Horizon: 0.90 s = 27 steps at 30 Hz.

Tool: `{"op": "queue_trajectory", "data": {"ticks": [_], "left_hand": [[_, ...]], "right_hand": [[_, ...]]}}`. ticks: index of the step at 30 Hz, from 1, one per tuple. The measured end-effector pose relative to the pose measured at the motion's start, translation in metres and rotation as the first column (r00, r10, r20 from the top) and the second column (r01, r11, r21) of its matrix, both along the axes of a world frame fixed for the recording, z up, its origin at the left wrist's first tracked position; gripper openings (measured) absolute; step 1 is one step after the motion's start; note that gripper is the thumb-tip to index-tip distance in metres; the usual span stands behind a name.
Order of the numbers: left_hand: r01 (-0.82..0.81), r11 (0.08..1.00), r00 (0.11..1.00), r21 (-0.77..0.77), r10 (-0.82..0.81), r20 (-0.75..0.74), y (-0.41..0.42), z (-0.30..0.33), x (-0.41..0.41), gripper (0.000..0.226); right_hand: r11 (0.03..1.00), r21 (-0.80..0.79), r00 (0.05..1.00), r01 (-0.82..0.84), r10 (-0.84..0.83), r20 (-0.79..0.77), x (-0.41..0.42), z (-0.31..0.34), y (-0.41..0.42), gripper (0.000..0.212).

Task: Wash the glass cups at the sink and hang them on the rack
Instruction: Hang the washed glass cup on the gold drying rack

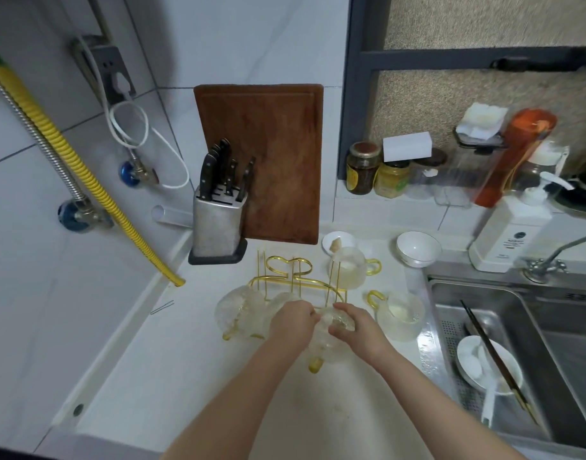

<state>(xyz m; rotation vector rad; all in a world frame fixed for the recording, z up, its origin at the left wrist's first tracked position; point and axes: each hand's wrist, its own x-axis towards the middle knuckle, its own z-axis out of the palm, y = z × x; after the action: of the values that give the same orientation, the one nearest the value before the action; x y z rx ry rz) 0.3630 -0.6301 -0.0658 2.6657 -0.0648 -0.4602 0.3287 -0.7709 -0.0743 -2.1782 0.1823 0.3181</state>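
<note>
A gold wire rack (286, 282) stands on the white counter. Both my hands hold one textured glass cup (328, 346) with a yellow handle at the rack's front prong. My left hand (293, 323) grips its left side and my right hand (354, 327) grips its right side. Two more glass cups (242, 310) hang tilted on the rack's left side. Another cup (348, 267) stands inverted on a right-hand prong. One cup with a yellow handle (399, 315) sits on the counter beside the sink (484, 290).
A knife block (217, 215) and a wooden cutting board (268, 161) stand behind the rack. A small dish (338, 242) and white bowl (417, 249) sit behind it to the right. The sink holds a plate, spoon and chopsticks (494, 356). A soap bottle (507, 234) stands by the faucet.
</note>
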Motion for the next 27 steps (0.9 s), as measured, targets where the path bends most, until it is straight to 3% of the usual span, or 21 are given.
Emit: {"op": "queue_trajectory", "data": {"ticks": [4, 7, 10, 12, 15, 18, 21, 27], "left_hand": [[-0.060, 0.998, 0.993, -0.016, 0.061, 0.101, 0.003, 0.012, 0.004, 0.030], [-0.239, 0.915, 0.956, -0.326, 0.281, 0.086, 0.005, 0.021, 0.015, 0.027], [-0.370, 0.700, 0.905, -0.611, 0.421, -0.066, 0.004, 0.035, 0.025, 0.017], [-0.467, 0.504, 0.858, -0.727, 0.457, -0.234, 0.001, 0.044, 0.030, 0.020], [-0.600, 0.225, 0.755, -0.768, 0.476, -0.451, -0.003, 0.049, 0.037, 0.026], [-0.659, 0.060, 0.695, -0.750, 0.430, -0.577, -0.006, 0.049, 0.038, 0.011], [-0.670, 0.015, 0.685, -0.742, 0.395, -0.612, -0.007, 0.046, 0.040, 0.025], [-0.682, 0.061, 0.679, -0.729, 0.423, -0.600, -0.007, 0.040, 0.042, 0.027]], "right_hand": [[1.000, 0.014, 1.000, 0.003, -0.003, -0.002, 0.008, 0.003, 0.000, 0.050], [0.999, 0.026, 0.998, 0.040, -0.041, 0.049, 0.020, 0.011, 0.002, 0.047], [1.000, -0.015, 0.997, 0.001, 0.000, 0.076, 0.036, 0.018, 0.004, 0.047], [0.998, -0.047, 0.997, -0.053, 0.055, 0.051, 0.045, 0.020, 0.005, 0.048], [0.989, -0.072, 0.991, -0.130, 0.130, -0.011, 0.056, 0.019, 0.006, 0.050], [0.984, -0.042, 0.983, -0.171, 0.168, -0.072, 0.064, 0.015, 0.008, 0.050], [0.982, -0.023, 0.977, -0.188, 0.184, -0.112, 0.067, 0.011, 0.008, 0.051], [0.981, -0.015, 0.975, -0.191, 0.188, -0.120, 0.069, 0.009, 0.004, 0.048]]}}
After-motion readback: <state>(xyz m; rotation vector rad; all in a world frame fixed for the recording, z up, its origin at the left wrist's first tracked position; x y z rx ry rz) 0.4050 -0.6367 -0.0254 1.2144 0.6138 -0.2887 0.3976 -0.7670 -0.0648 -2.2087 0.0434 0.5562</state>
